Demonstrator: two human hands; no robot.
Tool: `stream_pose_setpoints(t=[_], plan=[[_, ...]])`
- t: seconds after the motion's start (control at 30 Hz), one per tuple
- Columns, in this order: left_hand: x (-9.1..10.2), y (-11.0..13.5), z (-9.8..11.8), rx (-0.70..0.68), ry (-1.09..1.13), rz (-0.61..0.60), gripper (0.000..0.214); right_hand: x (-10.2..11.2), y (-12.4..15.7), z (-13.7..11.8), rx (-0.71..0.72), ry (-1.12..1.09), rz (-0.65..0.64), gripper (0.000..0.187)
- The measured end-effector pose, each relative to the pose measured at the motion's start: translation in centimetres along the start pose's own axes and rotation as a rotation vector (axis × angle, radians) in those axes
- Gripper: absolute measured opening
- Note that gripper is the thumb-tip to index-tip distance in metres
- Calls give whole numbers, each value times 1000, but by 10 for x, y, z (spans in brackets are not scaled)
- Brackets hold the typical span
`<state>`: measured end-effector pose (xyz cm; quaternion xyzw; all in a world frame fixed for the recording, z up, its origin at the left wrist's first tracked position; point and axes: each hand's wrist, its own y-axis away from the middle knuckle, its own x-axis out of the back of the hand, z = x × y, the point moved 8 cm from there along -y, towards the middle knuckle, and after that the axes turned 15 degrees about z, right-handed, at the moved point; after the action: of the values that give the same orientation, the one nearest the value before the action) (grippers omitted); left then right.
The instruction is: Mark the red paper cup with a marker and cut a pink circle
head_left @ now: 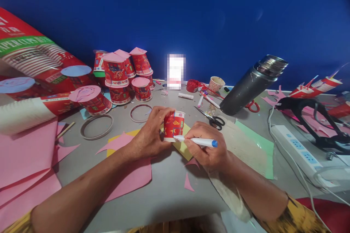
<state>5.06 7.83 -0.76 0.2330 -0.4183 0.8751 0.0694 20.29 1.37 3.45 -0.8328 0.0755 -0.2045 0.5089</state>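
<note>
A red paper cup (174,125) with yellow patterns stands in the middle of the table, its white rim toward me at the bottom. My left hand (149,133) is closed around the cup's left side, thumb low and fingers along the top. In my right hand (209,145) is a white marker (201,141) with a blue end, gripped like a pen. Its tip meets the lower front of the cup. Beneath the hands lie yellow paper (183,145) and pink paper sheets (131,180), along with small pink scraps (188,182).
Red cups topped with pink paper (116,72) are stacked at the back left. Tape rings (97,126) lie nearby. Black-handled scissors (214,120), a dark flask (248,85) and a power strip (298,149) with cables are on the right. A bright, blurred screen (175,71) stands behind.
</note>
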Motion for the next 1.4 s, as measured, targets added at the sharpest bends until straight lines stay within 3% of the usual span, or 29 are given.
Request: stream_pose_setpoints(t=[0.5, 1.4], plan=[[5, -1, -11, 85, -9, 32, 81, 12, -2, 7, -35, 69, 94, 14], [3, -2, -6, 72, -21, 15, 73, 8, 0, 6, -10, 59, 83, 12]])
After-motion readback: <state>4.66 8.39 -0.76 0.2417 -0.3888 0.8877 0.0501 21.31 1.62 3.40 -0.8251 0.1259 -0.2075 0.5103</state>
